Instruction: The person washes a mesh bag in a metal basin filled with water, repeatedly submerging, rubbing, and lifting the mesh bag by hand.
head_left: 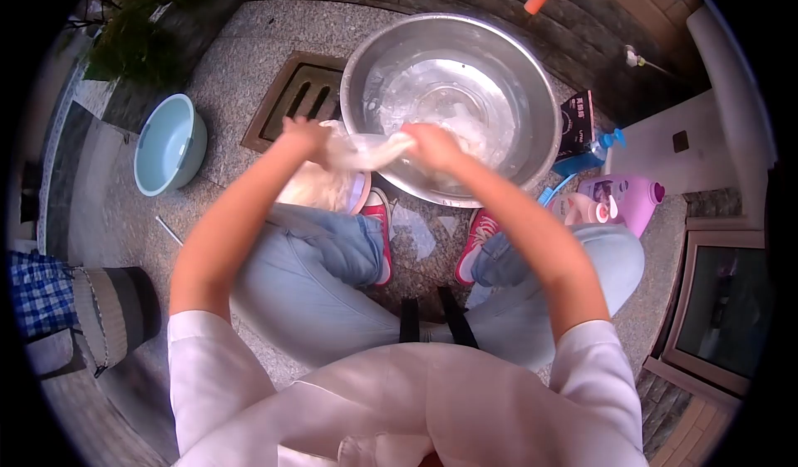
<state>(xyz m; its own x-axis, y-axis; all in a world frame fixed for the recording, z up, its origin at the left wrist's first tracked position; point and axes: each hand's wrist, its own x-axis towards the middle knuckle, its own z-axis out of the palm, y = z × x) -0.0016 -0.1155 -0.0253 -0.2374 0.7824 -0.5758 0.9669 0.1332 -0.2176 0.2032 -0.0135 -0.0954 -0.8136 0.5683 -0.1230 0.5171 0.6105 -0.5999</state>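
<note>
A wet white cloth [366, 153] is stretched and bunched between my two hands at the near left rim of a large metal basin [532, 76]. My left hand [306, 137] is closed around its left end, outside the rim. My right hand [431, 145] grips the other end over the basin's near side. Soapy-looking water and whitish fabric [467, 135] lie in the basin. Under my left forearm, more cream-coloured fabric [316, 186] sits in a container with a pale purple rim [359, 193]. Motion blurs part of the cloth and my left fingers.
A drain grate [291, 93] and a light blue basin [172, 145] are at the left. To the right stand a blue pump bottle [582, 159], a black box [577, 122] and a purple bottle [625, 197]. A blue checked cloth [40, 292] is at the far left.
</note>
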